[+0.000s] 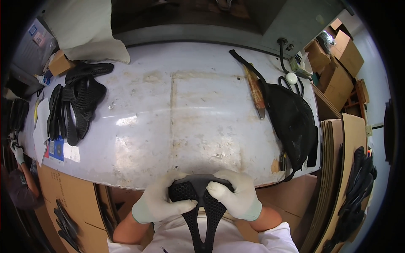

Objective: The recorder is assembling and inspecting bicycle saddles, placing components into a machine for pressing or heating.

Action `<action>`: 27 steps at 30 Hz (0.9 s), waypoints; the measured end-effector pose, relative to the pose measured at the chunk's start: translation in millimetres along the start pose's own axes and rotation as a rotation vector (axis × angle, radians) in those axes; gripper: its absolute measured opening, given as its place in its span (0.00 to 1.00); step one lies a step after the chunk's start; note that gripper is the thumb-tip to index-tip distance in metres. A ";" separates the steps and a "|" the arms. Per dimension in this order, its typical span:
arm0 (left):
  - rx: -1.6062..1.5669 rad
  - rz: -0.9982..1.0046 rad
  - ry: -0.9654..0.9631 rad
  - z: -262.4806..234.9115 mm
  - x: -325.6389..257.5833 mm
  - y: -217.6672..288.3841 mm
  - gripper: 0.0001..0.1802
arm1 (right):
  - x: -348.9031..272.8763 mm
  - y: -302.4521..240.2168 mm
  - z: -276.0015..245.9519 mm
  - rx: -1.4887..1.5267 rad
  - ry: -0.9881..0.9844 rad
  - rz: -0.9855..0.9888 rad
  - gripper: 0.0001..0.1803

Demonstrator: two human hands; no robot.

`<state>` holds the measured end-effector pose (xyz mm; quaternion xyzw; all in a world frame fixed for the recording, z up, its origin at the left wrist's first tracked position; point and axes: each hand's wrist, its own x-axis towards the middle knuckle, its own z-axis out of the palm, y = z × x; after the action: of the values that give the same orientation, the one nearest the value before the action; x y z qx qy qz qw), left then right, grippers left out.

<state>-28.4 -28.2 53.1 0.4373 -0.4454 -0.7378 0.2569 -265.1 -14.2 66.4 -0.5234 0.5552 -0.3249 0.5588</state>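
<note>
A black bicycle saddle pad [198, 202] with a honeycomb pattern and a long central slot is held in front of my body at the near table edge. Its wide end points away from me and its narrow nose hangs toward my lap. My left hand [162, 200], in a white glove with a green cuff, grips the pad's left wing, thumb on top. On the opposite wing, my right hand [237, 194], gloved the same way, closes with its thumb pressed on the upper surface. The fingers under the pad are hidden.
Similar black saddle pads [80, 101] lie heaped on the worn white table [202, 101]. To the right are a black bag [291, 122] and a knife-like tool [255, 90]. Cardboard boxes [71, 202] flank me, holding more black pads. Another person's gloved hand [18, 152] shows far left.
</note>
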 end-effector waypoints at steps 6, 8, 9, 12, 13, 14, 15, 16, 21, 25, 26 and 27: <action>0.160 -0.001 0.046 -2.5 6.6 -6.1 0.29 | -2.6 -2.2 0.0 -0.025 -0.036 0.074 0.26; 0.120 0.005 0.068 0.5 7.4 -11.2 0.29 | -1.7 -2.7 -0.7 -0.030 -0.043 0.093 0.26; 0.082 0.015 0.093 1.6 7.9 -13.5 0.28 | -0.6 -1.1 -1.4 -0.062 -0.061 0.099 0.26; 0.133 0.040 0.091 -1.0 7.2 -20.0 0.29 | 2.7 -0.6 -6.3 -0.113 -0.125 0.080 0.25; 0.127 0.040 0.092 0.0 5.9 -16.9 0.29 | 3.3 0.1 -8.5 -0.132 -0.173 0.050 0.25; 0.185 0.027 0.083 1.9 4.3 -8.4 0.30 | 3.7 4.3 -12.2 -0.139 -0.175 0.053 0.25; 0.244 0.015 0.074 3.2 3.0 -0.2 0.31 | 4.5 10.3 -16.5 -0.108 -0.197 -0.013 0.26; 0.235 0.017 0.079 3.9 1.5 6.1 0.31 | 4.8 13.6 -19.6 -0.075 -0.224 -0.079 0.28; 0.189 -0.135 -0.055 5.4 -1.2 21.0 0.34 | 14.3 6.8 -29.9 -0.220 -0.346 -0.051 0.26; 0.271 -0.086 -0.053 7.8 -1.8 25.6 0.32 | 16.5 6.7 -26.7 -0.303 -0.352 -0.007 0.24; 0.284 -0.054 -0.047 9.6 -2.3 26.6 0.31 | 17.1 6.5 -25.8 -0.308 -0.357 -0.002 0.24; 0.297 -0.022 -0.042 10.7 -3.3 27.3 0.31 | 18.3 6.2 -24.6 -0.291 -0.356 0.017 0.23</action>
<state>-36.5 -33.9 80.9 0.4598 -0.5501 -0.6755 0.1722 -286.9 -35.5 59.5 -0.6429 0.4932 -0.1390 0.5692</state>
